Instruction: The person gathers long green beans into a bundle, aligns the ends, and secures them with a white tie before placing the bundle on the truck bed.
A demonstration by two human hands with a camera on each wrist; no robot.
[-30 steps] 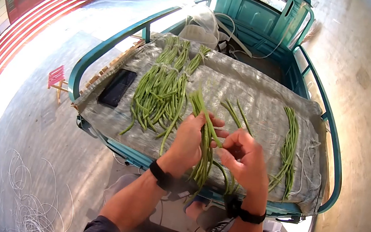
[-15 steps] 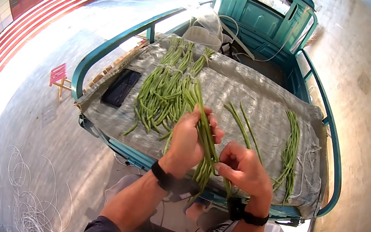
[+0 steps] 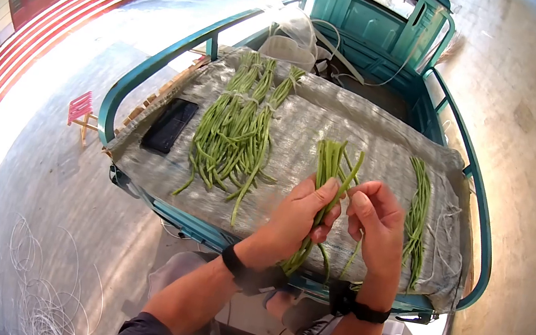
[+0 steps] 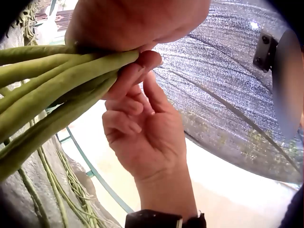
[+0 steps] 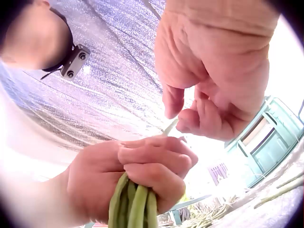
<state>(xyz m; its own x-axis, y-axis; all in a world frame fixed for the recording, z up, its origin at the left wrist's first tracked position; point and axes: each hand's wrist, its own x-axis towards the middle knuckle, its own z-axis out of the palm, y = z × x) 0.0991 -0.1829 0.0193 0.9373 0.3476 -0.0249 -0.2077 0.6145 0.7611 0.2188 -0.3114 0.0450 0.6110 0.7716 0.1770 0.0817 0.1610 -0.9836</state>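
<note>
Gripping green beans (image 3: 330, 158), centre: our left hand (image 3: 299, 216), fingers curled round. Three o'clock: our right hand (image 3: 380, 231), pinching perhaps a pale strip (image 5: 170, 127). Seemingly finished: three tied bundles (image 3: 235, 131), ten o'clock. Outstanding: our beans; loose bunch (image 3: 418, 219), three o'clock.

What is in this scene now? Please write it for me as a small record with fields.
left hand: grips a bunch of long green beans
right hand: close beside the bunch, pinching a thin pale strip, perhaps string
tied beans: bundles lying together on the left, pale ties near their upper ends
other beans: a separate pile on the right
white strings: beside that pile
dark flat device: left of the tied bundles, likely a phone
surface: grey sheet on a green vehicle
ground: pink-topped stool
</note>
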